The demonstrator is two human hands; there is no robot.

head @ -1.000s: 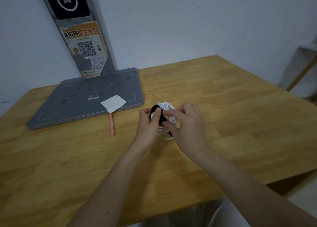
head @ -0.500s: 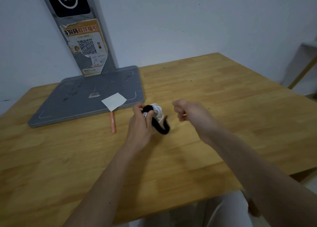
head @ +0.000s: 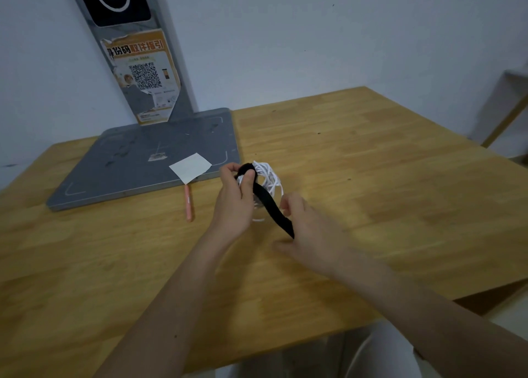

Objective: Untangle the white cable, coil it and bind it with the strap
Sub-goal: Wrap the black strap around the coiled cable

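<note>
A wooden table (head: 371, 177) stands against a pale wall. Above it the left hand (head: 237, 203) grips the coiled white cable (head: 268, 177), thumb pressing the black strap (head: 271, 206) on. The right hand (head: 308, 235) seems to pinch the strap's free end, though it is blurred.

Dim, even indoor lighting with a cool cast on the wall (head: 314, 35); no distinct light source or glare. Soft, faint shadows lie beneath the forearms on the wooden surface (head: 400, 177). The right hand (head: 311, 232) is motion-blurred; the left hand (head: 234, 203) is sharper. Wide-angle distortion bends the surface edges and stretches the forearms toward the lower corners. Fine detail is grainy.
</note>
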